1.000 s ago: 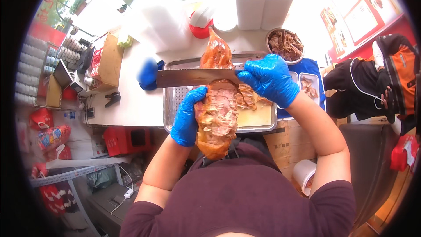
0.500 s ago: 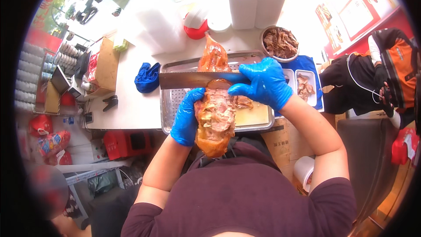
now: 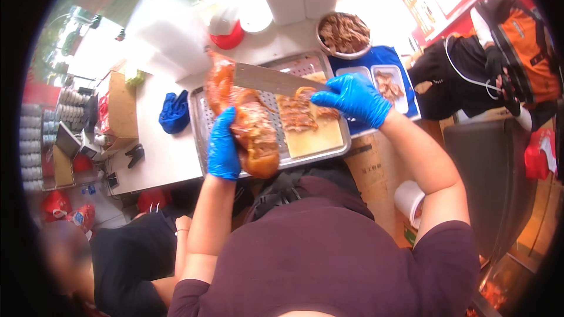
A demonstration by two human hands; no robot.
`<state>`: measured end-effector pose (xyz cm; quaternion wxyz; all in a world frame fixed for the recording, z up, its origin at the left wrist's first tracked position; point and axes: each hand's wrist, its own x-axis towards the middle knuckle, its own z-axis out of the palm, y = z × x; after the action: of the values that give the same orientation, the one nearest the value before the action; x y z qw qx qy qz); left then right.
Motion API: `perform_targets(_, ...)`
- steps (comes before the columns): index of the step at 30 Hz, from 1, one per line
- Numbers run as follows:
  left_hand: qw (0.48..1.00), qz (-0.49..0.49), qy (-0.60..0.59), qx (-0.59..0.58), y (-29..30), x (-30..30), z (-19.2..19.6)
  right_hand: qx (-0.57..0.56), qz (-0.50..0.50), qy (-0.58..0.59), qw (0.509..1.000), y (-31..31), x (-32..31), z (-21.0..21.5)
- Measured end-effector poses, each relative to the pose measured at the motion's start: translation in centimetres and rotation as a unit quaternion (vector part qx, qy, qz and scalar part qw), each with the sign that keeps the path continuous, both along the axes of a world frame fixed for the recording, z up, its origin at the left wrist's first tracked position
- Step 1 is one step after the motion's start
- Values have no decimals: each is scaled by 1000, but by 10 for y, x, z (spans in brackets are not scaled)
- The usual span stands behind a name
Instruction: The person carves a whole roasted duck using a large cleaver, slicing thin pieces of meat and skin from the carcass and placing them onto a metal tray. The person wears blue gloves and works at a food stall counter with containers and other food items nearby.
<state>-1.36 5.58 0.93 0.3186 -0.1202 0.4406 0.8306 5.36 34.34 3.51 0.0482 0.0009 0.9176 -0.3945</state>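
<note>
My gloved left hand (image 3: 223, 147) is closed around a whole roast duck (image 3: 257, 141), its glossy brown skin cut away to pale meat along the middle. The duck leans, its neck end toward the far left. In my gloved right hand (image 3: 359, 101) is the handle of a wide-bladed knife (image 3: 270, 79). The blade points left, and its tip end is against or just over the duck's upper part. Slices of duck (image 3: 296, 114) lie on a yellow cutting board (image 3: 316, 144) to the right of the duck. The board sits in a perforated metal tray (image 3: 197, 100).
A metal bowl of meat pieces (image 3: 343, 34) stands behind the tray. White trays (image 3: 402, 103) rest on a blue cloth (image 3: 385, 54) at right. A crumpled blue cloth (image 3: 174, 113) lies left. One person (image 3: 132, 264) is at lower left, another (image 3: 452, 70) at right.
The duck has moved left and tilted, uncovering slices and board. The knife has shifted from across the duck's middle to its upper part. A person has come into view at lower left.
</note>
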Motion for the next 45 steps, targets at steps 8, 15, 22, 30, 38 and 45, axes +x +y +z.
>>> perform_targets(8, 999, 28, 6, -41, -36, 10, 1, 297, -26, -13, 954, 58, 52, -131)
perform_targets(15, 998, 27, 8, -52, -37, 16, 3, 327, -61, 25, 943, 59, 51, -167)
perform_targets(22, 998, 30, 8, -62, -31, 20, 12, 315, -57, 61, 946, 63, 48, -173)
perform_targets(30, 995, 34, 25, -90, -29, 21, 13, 329, -41, 101, 938, 66, 47, -176)
perform_targets(38, 996, 22, 20, -86, -22, 25, 19, 318, -70, 63, 943, 61, 47, -175)
perform_targets(45, 995, 34, 24, -91, -23, 20, 7, 294, -71, 177, 937, 66, 44, -182)
